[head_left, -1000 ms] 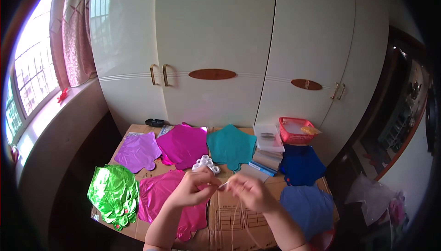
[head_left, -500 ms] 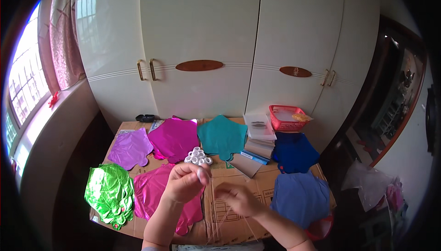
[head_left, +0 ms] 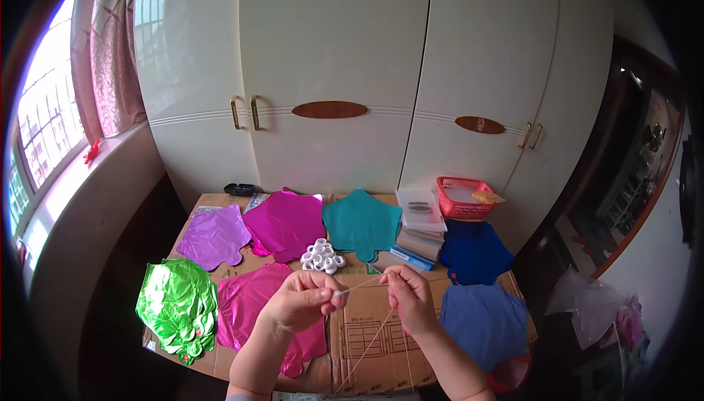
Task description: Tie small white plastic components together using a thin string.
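Observation:
A thin pale string (head_left: 363, 283) runs between my two hands above the middle of the table. My left hand (head_left: 306, 302) is closed, pinching one part of it, with a small white bit showing at the fingertips. My right hand (head_left: 412, 300) pinches the string to the right, and loose strands hang from it toward the table's near edge. Just beyond my left hand lies a pile of small white rings (head_left: 323, 254). Under my left forearm is a stack of pink foil sheets (head_left: 249, 298) with tabs, like flat foil balloons.
Similar stacks lie around: green (head_left: 176, 306), lilac (head_left: 213, 236), magenta (head_left: 284, 221), teal (head_left: 361, 221), dark blue (head_left: 477, 251) and grey-blue (head_left: 484, 320). Cardboard (head_left: 352, 372) covers the table. A red basket (head_left: 463, 197) and a clear box (head_left: 419, 210) stand at the back, before white cabinets (head_left: 330, 34).
My right hand has risen and closed on the string, which now stretches between both hands. My left hand has shifted slightly. The whole view has moved a little.

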Demonstrator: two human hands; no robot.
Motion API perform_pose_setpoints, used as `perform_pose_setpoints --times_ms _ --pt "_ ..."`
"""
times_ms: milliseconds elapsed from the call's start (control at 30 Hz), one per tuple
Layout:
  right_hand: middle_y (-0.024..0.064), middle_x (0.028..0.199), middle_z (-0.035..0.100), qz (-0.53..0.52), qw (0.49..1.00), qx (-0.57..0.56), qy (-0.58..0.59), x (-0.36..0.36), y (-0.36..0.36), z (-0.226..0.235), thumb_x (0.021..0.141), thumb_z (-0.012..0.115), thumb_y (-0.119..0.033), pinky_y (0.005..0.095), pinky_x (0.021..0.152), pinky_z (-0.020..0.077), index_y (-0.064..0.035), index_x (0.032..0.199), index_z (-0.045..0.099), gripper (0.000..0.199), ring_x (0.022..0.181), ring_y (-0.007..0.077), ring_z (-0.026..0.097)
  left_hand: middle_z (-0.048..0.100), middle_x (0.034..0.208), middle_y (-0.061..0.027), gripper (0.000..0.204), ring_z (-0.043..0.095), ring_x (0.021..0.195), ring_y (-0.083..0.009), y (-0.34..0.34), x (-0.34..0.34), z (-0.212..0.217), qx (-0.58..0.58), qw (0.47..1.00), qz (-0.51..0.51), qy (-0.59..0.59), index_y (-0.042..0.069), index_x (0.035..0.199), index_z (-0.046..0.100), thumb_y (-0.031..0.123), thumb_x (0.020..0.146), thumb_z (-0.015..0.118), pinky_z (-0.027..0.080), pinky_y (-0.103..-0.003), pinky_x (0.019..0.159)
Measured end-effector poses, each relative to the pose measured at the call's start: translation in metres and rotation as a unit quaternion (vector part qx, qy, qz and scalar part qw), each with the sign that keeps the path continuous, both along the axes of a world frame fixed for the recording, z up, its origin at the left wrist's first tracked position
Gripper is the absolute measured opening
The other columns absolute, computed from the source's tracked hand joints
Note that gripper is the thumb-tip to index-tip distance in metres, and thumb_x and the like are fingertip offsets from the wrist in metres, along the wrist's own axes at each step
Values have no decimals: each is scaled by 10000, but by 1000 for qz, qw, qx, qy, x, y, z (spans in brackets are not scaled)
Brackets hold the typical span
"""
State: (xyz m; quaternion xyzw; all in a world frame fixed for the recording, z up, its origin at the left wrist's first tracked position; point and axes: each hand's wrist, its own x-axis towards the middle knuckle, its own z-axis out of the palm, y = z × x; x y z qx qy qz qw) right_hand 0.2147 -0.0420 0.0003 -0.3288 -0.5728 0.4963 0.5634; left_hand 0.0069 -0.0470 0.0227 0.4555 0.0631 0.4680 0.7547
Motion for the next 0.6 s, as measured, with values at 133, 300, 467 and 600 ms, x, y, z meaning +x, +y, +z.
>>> perform_pose_setpoints --times_ms 133,300,467,600 --pt "-85 574 357 -49 999 2 1 7 4 13 939 454 -165 176 457 248 -47 844 568 190 503 -7 313 596 791 -16 196 463 645 -57 -8 3 10 38 977 22 207 -3 844 589 177 906 543 377 -195 615" --pt "-57 553 415 -86 986 142 -32 23 -18 43 895 485 -119 193 445 288 -58 841 583 128 492 14 368 611 894 -48 226 511 710 -78 5 9 -3 127 916 174 340 -30 998 583 163 940 481 438 -215 662" --pt "15 552 519 -64 882 354 -306 16 -57 36 759 578 -41 272 426 418 -64 861 595 106 469 132 535 618 1074 -120 236 544 703 -71 21 16 -8 71 922 267 272 -43 1099 563 75 916 473 469 -210 681" --pt "16 570 546 -30 826 399 -397 8 -68 7 715 611 -64 286 440 455 -73 853 589 140 490 164 574 568 1188 -162 293 531 627 -72 31 2 -1 -150 984 73 -70 -55 1160 522 24 881 479 452 -194 605"
